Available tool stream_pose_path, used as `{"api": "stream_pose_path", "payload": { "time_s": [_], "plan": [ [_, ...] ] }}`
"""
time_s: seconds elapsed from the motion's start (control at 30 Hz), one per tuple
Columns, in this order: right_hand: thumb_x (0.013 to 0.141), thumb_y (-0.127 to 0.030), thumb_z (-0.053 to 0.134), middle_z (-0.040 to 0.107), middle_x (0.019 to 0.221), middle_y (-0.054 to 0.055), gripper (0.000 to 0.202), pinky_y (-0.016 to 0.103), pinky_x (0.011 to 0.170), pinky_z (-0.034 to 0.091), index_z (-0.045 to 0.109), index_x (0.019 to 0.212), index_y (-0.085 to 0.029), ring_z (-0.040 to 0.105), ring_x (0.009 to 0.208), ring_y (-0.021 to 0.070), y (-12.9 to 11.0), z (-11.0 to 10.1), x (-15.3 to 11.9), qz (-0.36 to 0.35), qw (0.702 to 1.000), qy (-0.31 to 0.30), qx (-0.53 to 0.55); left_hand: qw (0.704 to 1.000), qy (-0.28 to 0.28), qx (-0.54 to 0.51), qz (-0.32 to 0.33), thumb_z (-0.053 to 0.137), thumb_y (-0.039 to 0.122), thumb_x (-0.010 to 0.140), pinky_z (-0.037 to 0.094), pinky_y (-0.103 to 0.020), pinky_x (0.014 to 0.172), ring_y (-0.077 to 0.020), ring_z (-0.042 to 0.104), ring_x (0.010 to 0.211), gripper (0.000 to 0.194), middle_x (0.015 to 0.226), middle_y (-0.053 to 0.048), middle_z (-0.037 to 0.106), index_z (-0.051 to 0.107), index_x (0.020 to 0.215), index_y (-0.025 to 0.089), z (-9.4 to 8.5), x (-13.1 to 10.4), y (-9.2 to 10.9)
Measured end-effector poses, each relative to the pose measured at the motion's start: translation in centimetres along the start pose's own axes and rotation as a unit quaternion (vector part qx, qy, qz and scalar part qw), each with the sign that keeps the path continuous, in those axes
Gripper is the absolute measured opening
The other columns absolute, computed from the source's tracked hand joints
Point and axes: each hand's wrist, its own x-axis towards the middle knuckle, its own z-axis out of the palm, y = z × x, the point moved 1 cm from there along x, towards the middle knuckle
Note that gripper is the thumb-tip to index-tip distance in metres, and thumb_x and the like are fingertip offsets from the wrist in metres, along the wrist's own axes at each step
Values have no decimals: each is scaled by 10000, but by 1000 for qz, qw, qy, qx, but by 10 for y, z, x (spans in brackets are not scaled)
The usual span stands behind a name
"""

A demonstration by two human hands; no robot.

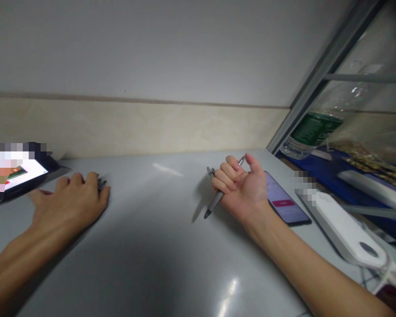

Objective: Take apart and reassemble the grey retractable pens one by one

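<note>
My right hand is turned palm up above the table, fingers curled around a grey pen. The pen's dark end sticks out below the little finger, and a silvery end shows beside the thumb. A small metallic piece juts out behind the knuckles; whether it belongs to the same pen I cannot tell. My left hand lies palm down on the table at the left, its fingers bent and their tips hidden. Small dark, shiny parts of something show at its right edge.
A phone with its screen lit lies behind my right wrist, and a white device with a cable is farther right. A lit screen stands at the left. A metal frame borders a shelf with a plastic bottle.
</note>
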Motion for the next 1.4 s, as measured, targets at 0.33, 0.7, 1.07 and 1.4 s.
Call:
{"api": "stream_pose_path", "payload": {
  "time_s": [0.33,0.7,1.07,1.4],
  "plan": [
    [803,-383,484,194,438,-81,348,198,359,221,323,552,-205,159,367,76,1,4,-1,0,1000,-19,-19,999,11,28,33,186,404,906,398,-478,658,-335,582,851,399,868,-154,642,508,878,169,-2,-2,7],
    [791,-444,492,345,547,-55,257,231,464,361,468,702,-204,353,451,95,0,4,9,-30,992,0,-120,998,30,16,49,254,411,899,365,-456,649,-336,545,860,411,849,-147,663,566,814,158,1,1,6],
    [783,-197,594,610,834,54,356,320,747,412,594,1138,-166,552,744,178,28,-33,22,-188,631,-17,-752,973,98,-50,202,387,357,881,363,-401,724,-277,566,848,282,863,-98,628,632,868,216,12,-4,41],
    [817,-268,579,609,1050,124,407,407,784,327,554,1218,-201,450,984,303,22,-30,23,-190,351,56,-915,959,25,-165,231,435,460,842,415,-342,708,-229,582,769,292,821,-59,619,605,855,222,22,8,13]
  ]
}}
